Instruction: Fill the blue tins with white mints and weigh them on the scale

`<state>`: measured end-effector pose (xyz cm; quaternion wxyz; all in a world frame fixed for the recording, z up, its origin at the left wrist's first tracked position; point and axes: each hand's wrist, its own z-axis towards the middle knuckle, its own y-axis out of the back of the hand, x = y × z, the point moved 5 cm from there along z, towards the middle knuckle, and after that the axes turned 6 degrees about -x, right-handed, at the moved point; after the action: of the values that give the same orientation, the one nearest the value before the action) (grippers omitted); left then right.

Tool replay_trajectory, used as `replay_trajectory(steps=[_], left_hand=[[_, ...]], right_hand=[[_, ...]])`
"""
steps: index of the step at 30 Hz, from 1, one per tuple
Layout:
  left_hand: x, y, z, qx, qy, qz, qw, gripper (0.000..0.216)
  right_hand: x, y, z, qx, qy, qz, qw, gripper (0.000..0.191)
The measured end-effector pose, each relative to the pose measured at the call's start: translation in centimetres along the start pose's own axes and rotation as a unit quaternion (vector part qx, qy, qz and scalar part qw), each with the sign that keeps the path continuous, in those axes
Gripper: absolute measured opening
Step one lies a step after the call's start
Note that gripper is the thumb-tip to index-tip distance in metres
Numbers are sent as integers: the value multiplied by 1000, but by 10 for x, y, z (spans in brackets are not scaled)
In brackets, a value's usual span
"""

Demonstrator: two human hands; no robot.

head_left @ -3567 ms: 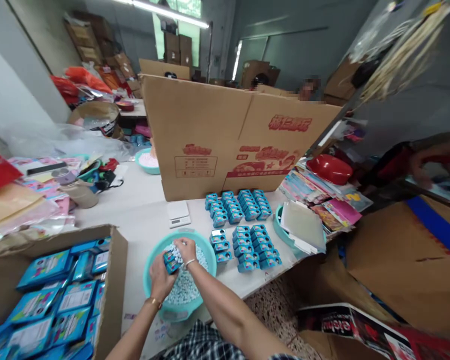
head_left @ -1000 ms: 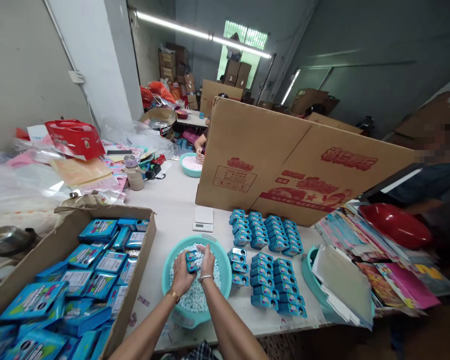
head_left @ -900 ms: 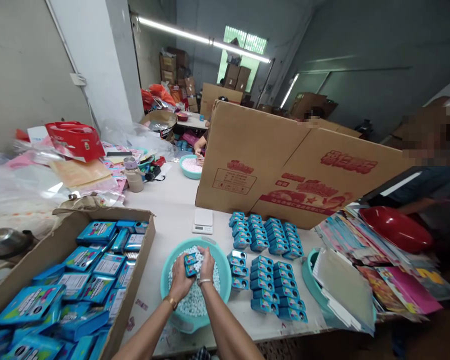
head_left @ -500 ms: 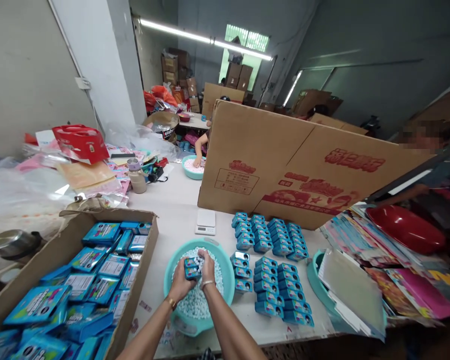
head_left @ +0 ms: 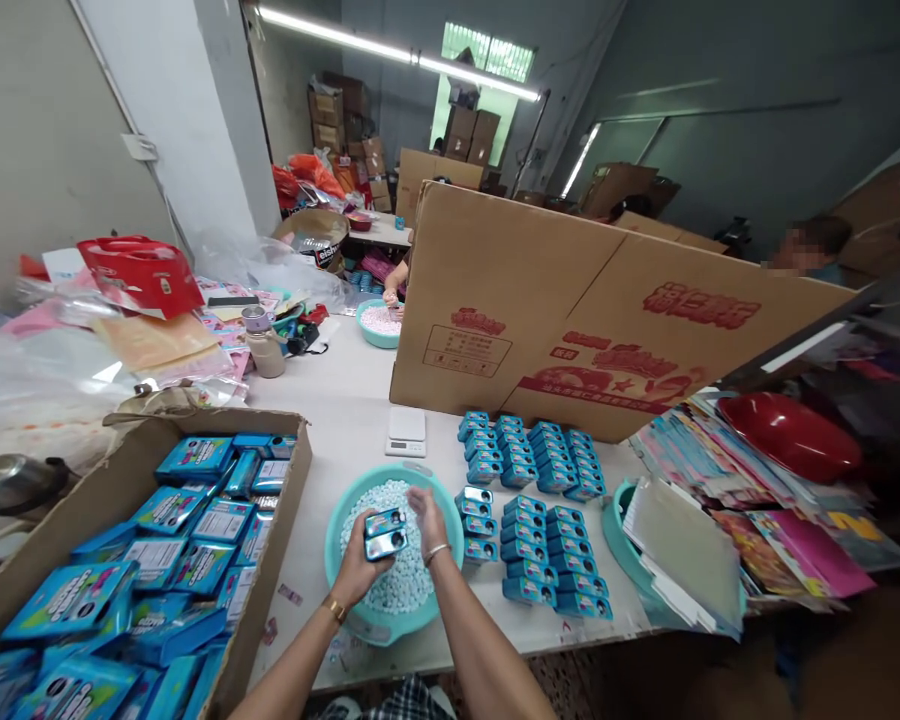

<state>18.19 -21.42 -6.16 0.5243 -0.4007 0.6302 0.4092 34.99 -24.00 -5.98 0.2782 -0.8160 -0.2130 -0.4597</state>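
Observation:
Two small blue boxes [head_left: 385,533] with round dark openings are held side by side in my left hand [head_left: 358,572], closed around them. They are above a turquoise basin [head_left: 333,540] filled with small pale-blue candies [head_left: 397,592]. My right hand [head_left: 429,522] is over the basin's right side, its fingers stretched out and apart from the boxes; I see nothing in it. Rows of similar blue boxes [head_left: 526,545] stand on the table to the right of the basin. A white digital scale [head_left: 406,425] sits just behind the basin.
At left, a cardboard carton [head_left: 289,500] holds many blue packs [head_left: 195,459]. A large cardboard panel [head_left: 540,290] stands behind the rows. To the right lie a basin with papers [head_left: 690,550] and a red bowl [head_left: 791,437]. Another person's hand [head_left: 392,298] is at a far basin.
My right hand has drawn away from the boxes toward the basin's right side, and its fingers have opened. The boxes' top faces now show more clearly in my left hand. The view has shifted slightly.

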Motion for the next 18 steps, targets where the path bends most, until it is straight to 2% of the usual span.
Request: replay_trajectory(steps=[3, 8, 10, 12, 15, 17, 18], left_hand=[[8, -8, 0, 12, -22, -12, 1000, 80], [18, -14, -3, 39, 13, -36, 999, 81], [16, -11, -6, 51, 33, -50, 997, 82], [10, -3, -10, 49, 53, -62, 995, 83], [-2, 11, -17, 55, 80, -95, 991, 87], [-14, 18, -23, 77, 70, -105, 989, 87], [-20, 21, -25, 88, 58, -103, 989, 86]], right_hand=[[-13, -13, -3, 24, -9, -23, 999, 61], [-21, -16, -8, 39, 48, -140, 988, 63], [-22, -7, -5, 61, 32, -158, 985, 67], [-22, 10, 0, 57, 13, -201, 978, 71], [-26, 37, 3, 20, 9, -291, 956, 59], [-41, 41, -4, 25, 16, -354, 935, 48], [-51, 37, -11, 48, 28, -421, 905, 48]])
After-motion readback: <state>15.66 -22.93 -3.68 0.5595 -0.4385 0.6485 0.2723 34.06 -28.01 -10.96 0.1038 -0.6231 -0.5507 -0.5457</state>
